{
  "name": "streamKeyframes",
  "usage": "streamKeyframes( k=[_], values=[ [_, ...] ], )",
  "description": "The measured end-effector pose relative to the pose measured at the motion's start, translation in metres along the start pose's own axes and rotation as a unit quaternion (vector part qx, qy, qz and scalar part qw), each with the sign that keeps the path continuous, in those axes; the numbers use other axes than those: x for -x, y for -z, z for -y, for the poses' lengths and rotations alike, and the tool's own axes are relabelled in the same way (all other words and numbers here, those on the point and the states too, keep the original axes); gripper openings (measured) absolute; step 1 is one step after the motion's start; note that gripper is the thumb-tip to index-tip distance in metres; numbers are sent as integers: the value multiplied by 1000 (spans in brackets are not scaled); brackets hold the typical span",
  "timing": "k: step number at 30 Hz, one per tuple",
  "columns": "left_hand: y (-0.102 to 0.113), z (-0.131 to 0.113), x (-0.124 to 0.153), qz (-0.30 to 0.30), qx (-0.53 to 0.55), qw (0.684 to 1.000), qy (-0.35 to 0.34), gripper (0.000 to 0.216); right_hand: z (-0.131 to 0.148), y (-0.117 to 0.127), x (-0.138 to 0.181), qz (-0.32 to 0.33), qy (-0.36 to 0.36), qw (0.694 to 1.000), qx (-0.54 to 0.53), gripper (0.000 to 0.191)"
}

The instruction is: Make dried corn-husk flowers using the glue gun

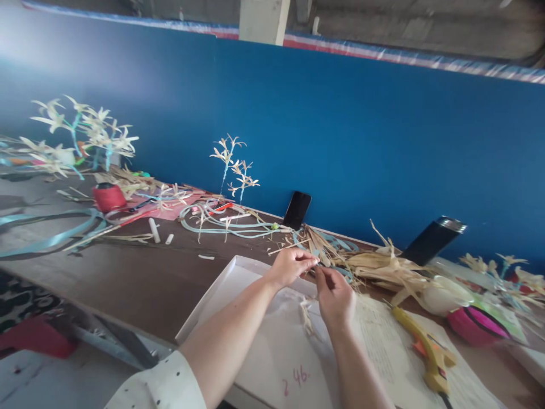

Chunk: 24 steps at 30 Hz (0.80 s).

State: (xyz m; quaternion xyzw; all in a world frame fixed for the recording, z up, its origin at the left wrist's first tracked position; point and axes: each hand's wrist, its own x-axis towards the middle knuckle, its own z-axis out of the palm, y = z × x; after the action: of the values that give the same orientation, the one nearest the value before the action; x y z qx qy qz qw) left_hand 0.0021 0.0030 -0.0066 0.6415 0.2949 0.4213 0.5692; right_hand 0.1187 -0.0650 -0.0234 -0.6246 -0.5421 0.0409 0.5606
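Note:
My left hand (293,267) and my right hand (335,295) meet above the far edge of a shallow white box lid (264,341). Thumbs and fingers are pinched together at the tips. Whatever sits between them is too small to make out. Below my hands, a small pale dried-husk piece (305,318) lies on the lid, which bears red handwritten digits. Just beyond my fingers spreads a heap of dried husk strips (378,270). A yellow glue gun (426,349) rests on a printed sheet (378,341) to the right of my right hand.
A phone (297,210) leans against the blue partition (361,142); a black flask (434,241) tilts farther right. A pink pouch (477,325) lies near the glue gun. Leftward are husk flowers (97,128), smaller flower stems (227,159), a red spool (109,197), white sticks (154,230) and pale-blue tubing (187,218).

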Motion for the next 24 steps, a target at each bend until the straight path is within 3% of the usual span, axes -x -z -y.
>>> streamKeyframes(
  k=[24],
  values=[
    [1, -6, 4, 10, -20, 1000, -6, 36, 1, 0, -1, 12, -20, 999, -24, 32]
  ],
)
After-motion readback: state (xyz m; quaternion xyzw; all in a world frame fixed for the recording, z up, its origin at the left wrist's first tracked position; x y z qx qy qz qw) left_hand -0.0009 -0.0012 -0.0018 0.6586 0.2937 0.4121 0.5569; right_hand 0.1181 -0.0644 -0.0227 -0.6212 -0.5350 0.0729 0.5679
